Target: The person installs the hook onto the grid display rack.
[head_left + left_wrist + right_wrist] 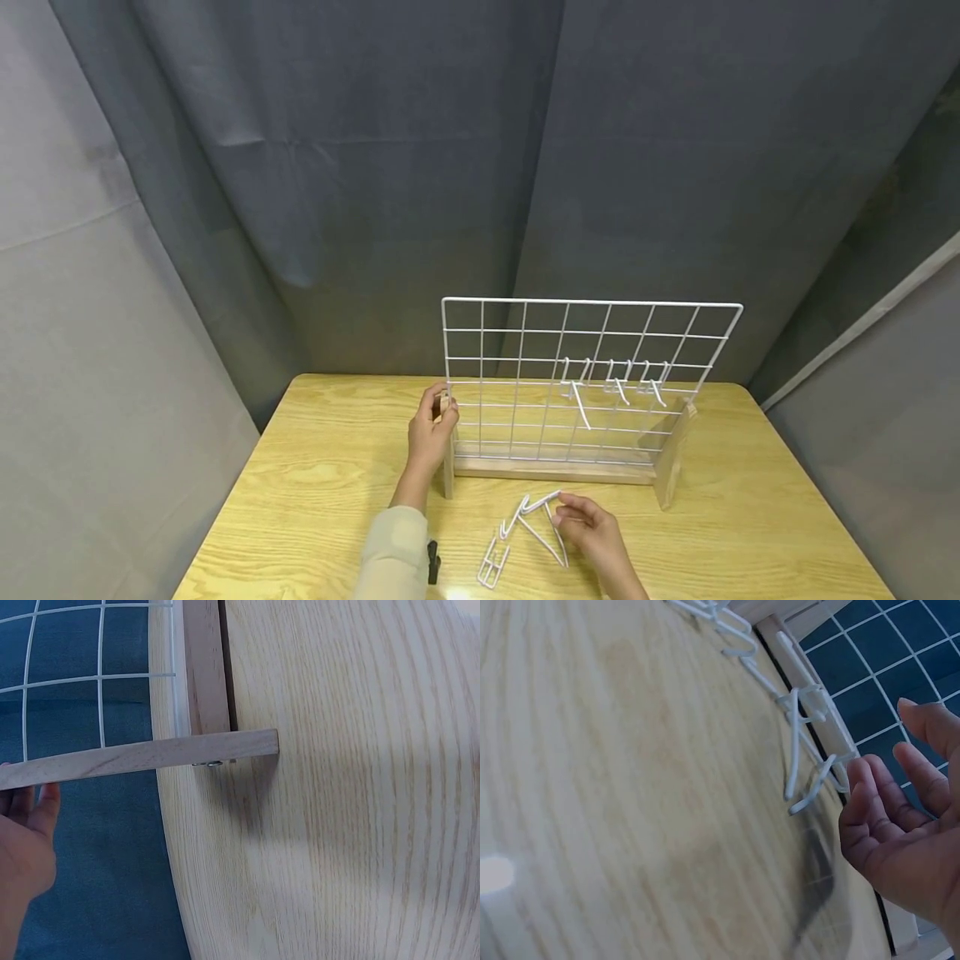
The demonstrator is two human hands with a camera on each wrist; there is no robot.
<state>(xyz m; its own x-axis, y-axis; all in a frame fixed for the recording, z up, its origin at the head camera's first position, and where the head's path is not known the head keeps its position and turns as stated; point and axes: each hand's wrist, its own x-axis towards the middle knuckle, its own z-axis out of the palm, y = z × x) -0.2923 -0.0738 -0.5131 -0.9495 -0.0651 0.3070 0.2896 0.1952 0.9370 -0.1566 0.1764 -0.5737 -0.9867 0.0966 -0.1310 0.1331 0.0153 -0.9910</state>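
Hooks (525,525) lie loose on the table (315,492) just before the grid rack (577,375); the right hand (596,533), fingers relaxed, touches one, while the left hand (430,433) grips the rack's left wooden post. Best pinch one hook cleanly.

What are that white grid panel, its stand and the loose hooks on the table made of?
Grid panel: thin rods with a smooth white coating, probably metal wire. Stand: pale unpainted wood, grain visible. Loose hooks: the same white-coated wire, apparently. Table: light wood-grain top, solid or laminate unclear.
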